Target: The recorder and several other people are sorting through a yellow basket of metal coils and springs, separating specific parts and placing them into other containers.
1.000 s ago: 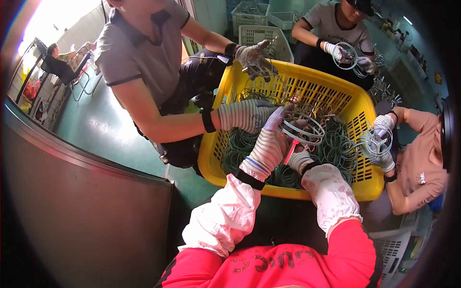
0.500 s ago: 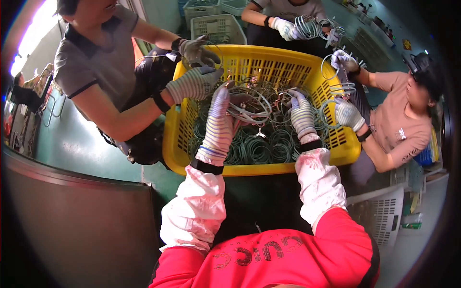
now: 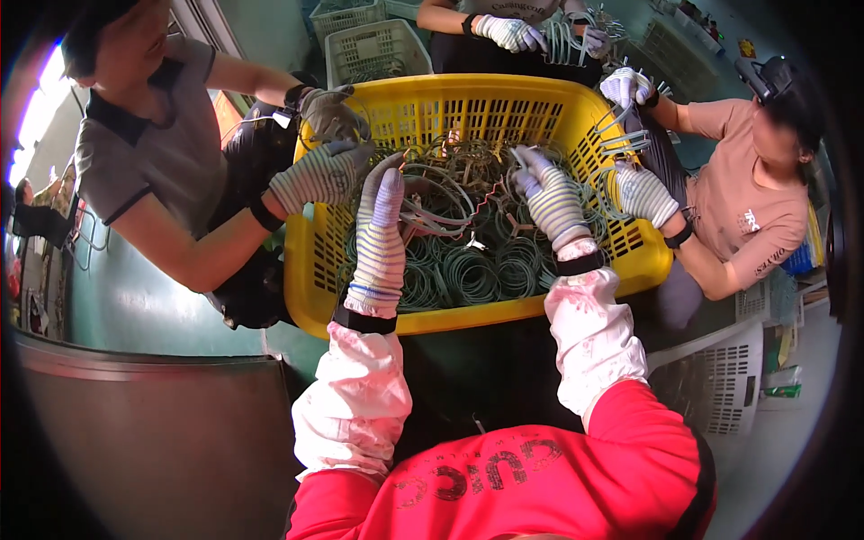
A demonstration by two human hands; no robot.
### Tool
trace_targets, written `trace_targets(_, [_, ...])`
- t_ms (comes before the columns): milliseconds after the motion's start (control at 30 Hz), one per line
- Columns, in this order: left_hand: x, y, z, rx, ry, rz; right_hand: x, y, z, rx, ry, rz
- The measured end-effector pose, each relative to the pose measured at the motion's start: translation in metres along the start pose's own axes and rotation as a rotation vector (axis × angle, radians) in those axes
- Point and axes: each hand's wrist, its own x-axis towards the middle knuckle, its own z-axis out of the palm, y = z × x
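Observation:
My left hand (image 3: 382, 225), in a striped knit glove, is closed around a few thin grey wire rings (image 3: 450, 216) above the yellow basket (image 3: 396, 321). Across from it, my right hand (image 3: 551, 202), gloved alike, hangs over the basket's right half. Its fingers are bent together; what they grip, if anything, I cannot make out. A thin red zigzag strand (image 3: 490, 200) shows between my hands. Below lie several coiled bundles of grey-green rings (image 3: 477, 274); a looser brownish tangle (image 3: 477, 162) fills the far part.
A co-worker's gloved hands (image 3: 319, 171) work at the left rim. Another person's hand (image 3: 646, 193) holds rings at the right rim, and a third person handles rings (image 3: 567, 43) beyond. White crates (image 3: 378, 49) stand behind; a metal panel (image 3: 153, 423) is at lower left.
The view has shifted, so the basket sits slightly further left. My right hand has moved a little farther over the basket. The rings in my left hand have swung lower and spread less.

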Motion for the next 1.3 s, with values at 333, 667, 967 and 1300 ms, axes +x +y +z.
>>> trace_targets(333, [-0.012,-0.001,0.022,0.068,-0.026,0.240,-0.001,0.004,0.000,1.075,0.038,0.248])
trace_targets(667, [-0.020,-0.011,0.025,0.587,-0.216,0.500,-0.017,-0.030,0.039,1.270,-0.285,0.432])
trace_targets(967, [-0.018,-0.006,0.029,0.848,-0.338,0.555,-0.018,-0.044,0.032,1.106,-0.325,0.265])
trace_targets(1300, [-0.020,-0.024,0.037,0.687,-0.141,0.330,-0.026,-0.047,0.046,-0.213,-0.025,-0.129])
